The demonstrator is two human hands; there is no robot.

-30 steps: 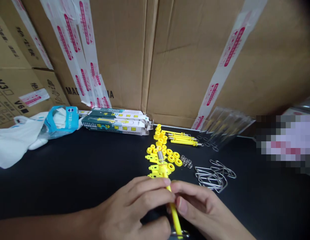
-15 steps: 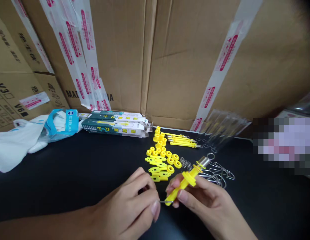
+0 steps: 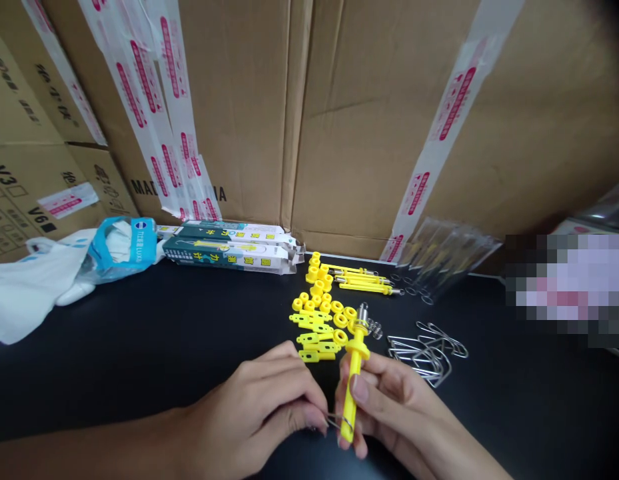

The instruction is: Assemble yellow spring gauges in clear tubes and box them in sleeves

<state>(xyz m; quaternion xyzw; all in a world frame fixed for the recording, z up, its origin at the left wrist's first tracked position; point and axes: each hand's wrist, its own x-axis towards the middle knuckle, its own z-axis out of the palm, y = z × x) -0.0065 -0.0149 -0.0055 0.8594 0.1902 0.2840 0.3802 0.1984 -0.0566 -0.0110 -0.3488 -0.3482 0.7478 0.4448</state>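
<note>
My right hand (image 3: 394, 413) is closed around a yellow plastic rod (image 3: 353, 393) that stands nearly upright, with a yellow flanged ring (image 3: 358, 350) around it and a metal spring end on top. It looks like the core of a spring scale. Pinched in my left hand (image 3: 262, 407) is a bent metal wire hook (image 3: 334, 421), which passes to the rod's lower end. Whether it goes fully through the hole there I cannot tell. Just behind lie flat yellow tabs (image 3: 316, 337), yellow rings and collars (image 3: 319, 290), and small coil springs (image 3: 375, 329).
More wire hooks (image 3: 424, 353) lie right of my hands. Several assembled yellow rods (image 3: 364, 280) and clear plastic tubes (image 3: 444, 257) sit farther back. Printed boxes (image 3: 229, 253) and a white-blue bag (image 3: 122, 247) are at the left. Cardboard (image 3: 349, 153) walls the back.
The yellow rod has swung from leaning right to nearly upright, and its lower end has come down slightly. The wire at that end now shows a bent loop.
</note>
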